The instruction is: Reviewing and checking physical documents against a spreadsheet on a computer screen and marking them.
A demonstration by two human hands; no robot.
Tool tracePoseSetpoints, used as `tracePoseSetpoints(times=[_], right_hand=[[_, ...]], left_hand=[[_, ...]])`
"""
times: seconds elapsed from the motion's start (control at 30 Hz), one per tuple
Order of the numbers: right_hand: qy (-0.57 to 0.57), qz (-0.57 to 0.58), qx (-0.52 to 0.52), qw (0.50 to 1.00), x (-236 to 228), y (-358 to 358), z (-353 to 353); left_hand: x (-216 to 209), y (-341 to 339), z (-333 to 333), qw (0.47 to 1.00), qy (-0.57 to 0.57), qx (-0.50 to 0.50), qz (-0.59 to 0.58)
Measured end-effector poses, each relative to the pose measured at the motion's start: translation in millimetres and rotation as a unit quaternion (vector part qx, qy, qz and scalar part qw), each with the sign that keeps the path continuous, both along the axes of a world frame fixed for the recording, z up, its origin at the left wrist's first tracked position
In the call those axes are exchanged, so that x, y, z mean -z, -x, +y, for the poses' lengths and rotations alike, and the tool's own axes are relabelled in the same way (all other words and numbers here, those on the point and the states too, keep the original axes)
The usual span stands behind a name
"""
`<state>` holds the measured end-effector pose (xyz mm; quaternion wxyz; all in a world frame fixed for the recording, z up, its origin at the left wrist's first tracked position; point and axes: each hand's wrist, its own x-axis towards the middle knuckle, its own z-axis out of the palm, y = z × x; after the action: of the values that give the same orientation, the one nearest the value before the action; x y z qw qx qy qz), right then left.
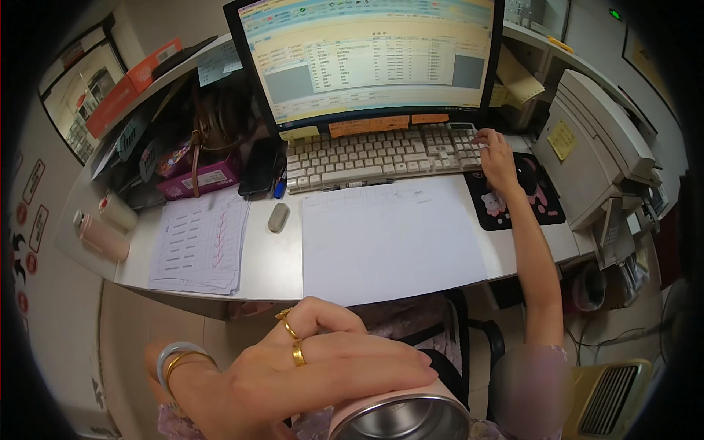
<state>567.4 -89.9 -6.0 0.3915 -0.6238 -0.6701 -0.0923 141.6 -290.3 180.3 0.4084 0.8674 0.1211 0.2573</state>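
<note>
Close in the foreground, my left hand (pixel 308 359) is closed round a pale pink insulated cup (pixel 367 405), and the cup's steel rim and bare metal inside face up. Gold rings are on two of its fingers, with a gold bangle and a pale bangle at the wrist. The cup's lower part runs out of the picture. My right hand (pixel 500 160) reaches out to the number pad at the right end of the white keyboard (pixel 367 158), fingertips on the keys and nothing held. Behind the keyboard stands a lit monitor (pixel 374 62) showing a table.
A large white sheet (pixel 389 238) covers the desk's middle. Left are stacked papers (pixel 198 246), a pink bottle (pixel 103 236), a black phone (pixel 260 167) and a small grey oval object (pixel 278 218). A mouse (pixel 526 176) on a black pad and a printer (pixel 598 150) stand right.
</note>
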Motion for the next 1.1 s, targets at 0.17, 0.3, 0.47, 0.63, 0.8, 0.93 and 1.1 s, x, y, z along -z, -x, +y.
tracePoseSetpoints(times=[0.17,0.3,0.47,0.63,0.8,0.93,1.1], right_hand=[[0.03,-0.042,-0.057,0.997,2.6,5.6,-5.6],[-0.036,0.033,-0.01,0.999,-3.7,-9.8,-8.4],[0.033,-0.025,0.067,0.997,4.7,-25.7,-7.4],[0.047,-0.079,0.091,0.992,5.0,-25.5,-8.9],[0.029,-0.052,0.083,0.995,4.9,-30.4,-8.6],[0.034,-0.014,0.145,0.989,-10.9,-44.7,-19.3],[0.145,-0.094,0.178,0.969,-4.6,-72.7,-45.0]], left_hand=[[-0.2,-1.3,0.2,1.0,0.009,-0.003,0.022],[-17.5,-4.6,4.6,0.998,-0.042,0.036,0.023],[-24.1,-6.1,3.2,0.989,-0.124,0.061,0.053],[-23.4,-6.6,0.0,0.989,-0.136,0.054,0.036],[-26.2,-4.9,-1.6,0.987,-0.148,0.053,0.035],[-31.9,-1.2,-1.8,0.984,-0.162,0.049,0.061],[-26.8,6.5,-5.4,0.988,-0.151,0.028,0.021]])
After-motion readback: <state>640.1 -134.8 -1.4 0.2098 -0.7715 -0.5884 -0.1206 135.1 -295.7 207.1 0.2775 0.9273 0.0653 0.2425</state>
